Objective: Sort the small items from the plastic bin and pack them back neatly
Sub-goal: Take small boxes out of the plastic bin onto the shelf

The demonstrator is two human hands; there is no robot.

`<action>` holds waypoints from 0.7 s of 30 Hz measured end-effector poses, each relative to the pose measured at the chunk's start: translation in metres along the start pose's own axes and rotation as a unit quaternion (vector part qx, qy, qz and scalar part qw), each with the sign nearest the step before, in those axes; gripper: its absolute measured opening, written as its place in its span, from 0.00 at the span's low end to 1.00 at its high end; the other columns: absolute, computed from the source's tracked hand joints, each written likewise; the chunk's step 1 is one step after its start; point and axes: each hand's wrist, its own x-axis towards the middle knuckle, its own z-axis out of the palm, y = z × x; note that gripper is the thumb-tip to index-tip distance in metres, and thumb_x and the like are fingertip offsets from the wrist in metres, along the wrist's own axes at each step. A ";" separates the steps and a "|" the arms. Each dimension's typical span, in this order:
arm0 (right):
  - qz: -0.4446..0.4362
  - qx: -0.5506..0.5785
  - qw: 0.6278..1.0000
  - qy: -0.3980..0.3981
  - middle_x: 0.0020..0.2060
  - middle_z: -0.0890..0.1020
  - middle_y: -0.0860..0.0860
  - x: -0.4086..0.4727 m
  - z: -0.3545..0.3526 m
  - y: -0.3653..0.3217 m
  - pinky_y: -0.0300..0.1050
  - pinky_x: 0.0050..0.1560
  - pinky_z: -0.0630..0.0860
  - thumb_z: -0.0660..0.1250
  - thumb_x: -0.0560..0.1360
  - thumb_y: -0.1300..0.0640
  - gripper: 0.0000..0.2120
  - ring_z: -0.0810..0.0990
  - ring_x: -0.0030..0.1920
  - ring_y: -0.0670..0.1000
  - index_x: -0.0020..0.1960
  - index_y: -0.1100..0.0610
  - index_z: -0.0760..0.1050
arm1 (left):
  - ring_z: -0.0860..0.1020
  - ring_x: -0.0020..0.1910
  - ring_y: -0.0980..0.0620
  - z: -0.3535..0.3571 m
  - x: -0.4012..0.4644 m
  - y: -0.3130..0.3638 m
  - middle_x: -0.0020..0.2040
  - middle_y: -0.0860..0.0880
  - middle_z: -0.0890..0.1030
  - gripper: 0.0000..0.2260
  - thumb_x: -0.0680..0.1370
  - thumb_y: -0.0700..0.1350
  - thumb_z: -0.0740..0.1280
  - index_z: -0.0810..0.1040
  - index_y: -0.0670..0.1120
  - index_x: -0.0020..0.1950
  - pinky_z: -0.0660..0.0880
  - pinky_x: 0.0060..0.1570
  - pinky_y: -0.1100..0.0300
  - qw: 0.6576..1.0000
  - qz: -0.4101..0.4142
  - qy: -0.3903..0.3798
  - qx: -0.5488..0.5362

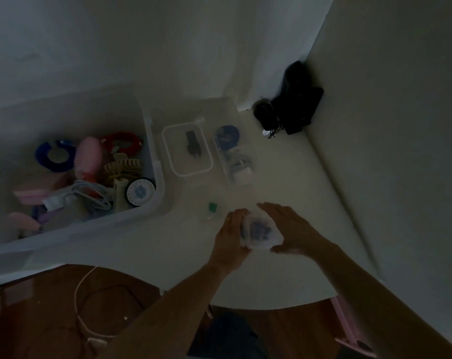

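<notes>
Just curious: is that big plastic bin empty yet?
No. The bin holds hair clips, a white cable and more.

Black gear (294,104) in corner; cable (82,307) on floor.

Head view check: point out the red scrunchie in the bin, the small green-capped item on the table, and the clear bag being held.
red scrunchie (121,143): head view, on its fabric loop.
green-capped item (212,206): head view, on the green cap.
clear bag (260,233): head view, on its bluish contents.
</notes>
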 end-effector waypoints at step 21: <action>-0.037 -0.137 0.984 0.106 0.50 0.81 0.56 -0.016 0.031 -0.018 0.48 0.28 0.78 0.78 0.60 0.51 0.34 0.82 0.43 0.56 0.64 0.61 0.75 | 0.81 0.55 0.56 -0.003 0.007 0.006 0.58 0.54 0.81 0.41 0.60 0.61 0.80 0.67 0.50 0.67 0.79 0.51 0.63 0.988 -0.102 -0.097 -0.070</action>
